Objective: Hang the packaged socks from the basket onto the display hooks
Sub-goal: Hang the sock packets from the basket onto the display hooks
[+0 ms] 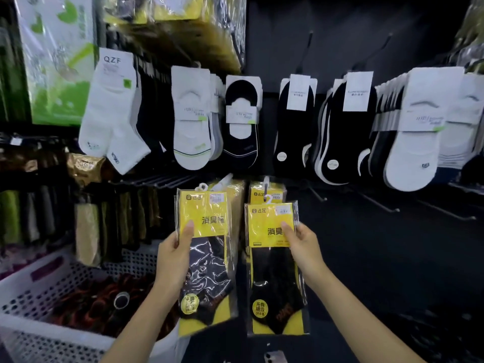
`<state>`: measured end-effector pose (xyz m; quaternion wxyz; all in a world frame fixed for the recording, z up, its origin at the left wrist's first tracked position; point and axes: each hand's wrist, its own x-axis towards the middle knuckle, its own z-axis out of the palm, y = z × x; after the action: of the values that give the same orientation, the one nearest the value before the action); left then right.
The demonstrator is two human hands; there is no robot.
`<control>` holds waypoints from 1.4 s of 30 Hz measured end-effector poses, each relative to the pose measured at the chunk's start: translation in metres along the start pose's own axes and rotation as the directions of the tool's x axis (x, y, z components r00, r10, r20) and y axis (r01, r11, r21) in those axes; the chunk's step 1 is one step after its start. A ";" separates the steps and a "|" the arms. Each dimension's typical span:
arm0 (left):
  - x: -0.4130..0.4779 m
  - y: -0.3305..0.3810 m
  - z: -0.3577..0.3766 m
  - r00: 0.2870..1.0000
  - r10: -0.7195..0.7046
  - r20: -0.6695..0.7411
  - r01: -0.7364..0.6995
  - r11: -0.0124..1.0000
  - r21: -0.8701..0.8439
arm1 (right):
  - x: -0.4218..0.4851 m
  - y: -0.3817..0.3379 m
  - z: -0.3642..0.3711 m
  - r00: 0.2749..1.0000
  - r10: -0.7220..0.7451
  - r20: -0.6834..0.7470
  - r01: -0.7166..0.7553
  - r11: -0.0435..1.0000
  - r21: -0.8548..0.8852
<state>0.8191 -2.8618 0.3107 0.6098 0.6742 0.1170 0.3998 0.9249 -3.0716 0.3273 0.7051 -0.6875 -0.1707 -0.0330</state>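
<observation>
My left hand (174,254) grips a clear pack of grey socks with a yellow card (207,258), thumb on the card's front. My right hand (303,247) grips a second pack, black socks under a yellow card (272,271). Both packs are held upright in front of the dark display wall, side by side. Behind them, more yellow-card packs (264,192) hang on a hook. The white perforated basket (34,289) stands at the lower left with dark and red packs (104,302) in it.
A row of white and black socks (241,121) hangs on hooks above. Bare black hooks (377,203) stick out at the right of the lower row. Dark green and brown sock packs (86,226) hang at the left, behind the basket.
</observation>
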 end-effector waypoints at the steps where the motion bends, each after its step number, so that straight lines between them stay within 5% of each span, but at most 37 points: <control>1: 0.003 0.000 0.000 1.000 0.004 -0.004 -0.004 1.000 0.002 | 0.004 0.003 0.003 1.000 0.005 0.005 -0.005 1.000 -0.009; 11: 0.007 -0.003 0.010 1.000 0.000 0.017 0.001 0.999 -0.038 | 0.051 0.022 0.017 0.968 0.235 -0.091 -0.232 0.972 0.042; 19: 0.000 -0.008 0.020 0.998 -0.032 0.060 0.035 0.998 -0.048 | 0.036 0.026 0.006 0.915 0.243 -0.323 -0.227 0.970 0.087; 27: -0.018 -0.004 0.043 0.980 -0.082 0.182 0.110 0.983 -0.149 | -0.014 -0.004 0.026 0.989 0.075 0.127 -0.087 0.992 0.095; 35: -0.024 0.006 0.044 0.983 -0.013 0.184 0.026 0.997 -0.071 | -0.019 -0.001 0.007 0.988 0.099 0.120 -0.122 0.972 0.202; 42: -0.003 -0.001 0.022 0.989 0.137 0.060 -0.137 0.991 -0.002 | -0.003 -0.004 -0.007 1.000 0.022 -0.002 -0.022 0.997 0.074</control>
<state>0.8326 -2.8797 0.3104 0.5834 0.6931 0.0525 0.4202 0.9226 -3.0796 0.3299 0.7305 -0.6628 -0.1634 -0.0198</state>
